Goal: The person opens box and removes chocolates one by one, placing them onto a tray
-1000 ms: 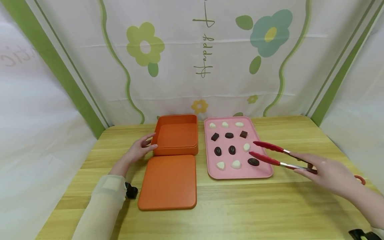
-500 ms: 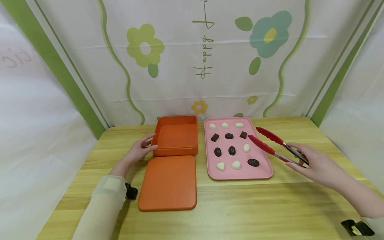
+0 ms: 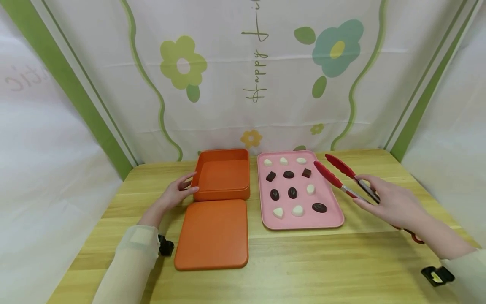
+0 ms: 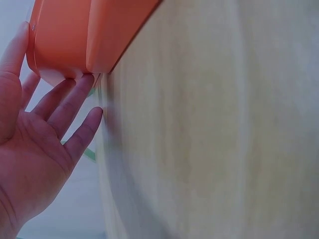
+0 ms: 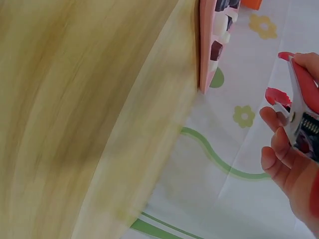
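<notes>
My left hand (image 3: 177,192) rests its fingertips and thumb against the left side of an orange box (image 3: 224,195); in the left wrist view its fingers (image 4: 64,110) are mostly straight. No chocolates show inside the box. In my right hand (image 3: 396,204) I hold red-tipped metal tongs (image 3: 329,174), their arms spread apart with nothing between the tips. The tips hang over the right edge of a pink tray (image 3: 301,223). Several white and dark chocolates sit on it in rows, among them a dark square chocolate (image 3: 306,173) close to the tongs and a dark oval chocolate (image 3: 319,207).
An orange lid (image 3: 211,234) lies flat on the wooden table (image 3: 303,270), in front of the box. Behind the table hangs a white cloth (image 3: 220,105) with printed flowers. Cloth sides rise to the left and right.
My right hand has moved left and a little upward, carrying the tongs from over the tray's lower right toward its upper right. The left hand stays on the box.
</notes>
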The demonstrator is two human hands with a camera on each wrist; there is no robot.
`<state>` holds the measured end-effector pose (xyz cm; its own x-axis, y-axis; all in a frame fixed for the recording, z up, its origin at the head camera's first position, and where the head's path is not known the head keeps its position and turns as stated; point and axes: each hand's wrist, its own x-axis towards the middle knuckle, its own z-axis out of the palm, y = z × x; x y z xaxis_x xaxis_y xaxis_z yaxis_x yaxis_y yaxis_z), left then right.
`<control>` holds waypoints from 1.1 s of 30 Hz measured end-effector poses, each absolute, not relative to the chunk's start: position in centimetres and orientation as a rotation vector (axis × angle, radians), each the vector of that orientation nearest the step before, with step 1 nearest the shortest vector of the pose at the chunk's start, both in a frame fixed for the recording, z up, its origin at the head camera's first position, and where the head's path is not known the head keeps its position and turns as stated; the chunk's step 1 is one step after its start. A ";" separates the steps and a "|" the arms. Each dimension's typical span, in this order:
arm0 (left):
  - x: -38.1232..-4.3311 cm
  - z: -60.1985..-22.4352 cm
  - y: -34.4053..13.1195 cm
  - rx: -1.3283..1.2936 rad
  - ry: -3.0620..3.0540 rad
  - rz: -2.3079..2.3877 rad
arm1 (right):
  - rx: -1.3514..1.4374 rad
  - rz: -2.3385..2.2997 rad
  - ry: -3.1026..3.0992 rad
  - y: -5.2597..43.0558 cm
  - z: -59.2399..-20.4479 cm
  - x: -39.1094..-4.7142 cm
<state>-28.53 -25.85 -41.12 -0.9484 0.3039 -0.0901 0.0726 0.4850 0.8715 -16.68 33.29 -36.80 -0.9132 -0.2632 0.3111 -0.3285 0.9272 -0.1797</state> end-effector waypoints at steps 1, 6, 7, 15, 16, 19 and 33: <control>-28.5 -41.2 -25.9 0.324 2.500 1.450 | 0.426 0.342 -2.815 33.3 -36.8 -16.8; -28.5 -41.2 -25.9 0.336 2.502 1.450 | 0.373 0.375 -2.832 33.7 -37.2 -17.6; -28.4 -41.2 -25.9 0.336 2.503 1.450 | 0.362 0.383 -2.834 33.8 -37.3 -17.8; -28.3 -41.2 -25.9 0.336 2.510 1.446 | 0.250 0.497 -2.853 35.1 -38.4 -19.2; -28.4 -41.3 -25.9 0.335 2.511 1.447 | 0.234 0.511 -2.857 35.3 -38.5 -19.4; -28.5 -41.4 -26.0 0.336 2.520 1.438 | 0.190 0.548 -2.876 35.6 -38.8 -19.9; -28.3 -41.0 -25.8 0.339 2.499 1.459 | 0.078 0.620 -2.976 36.7 -40.7 -22.0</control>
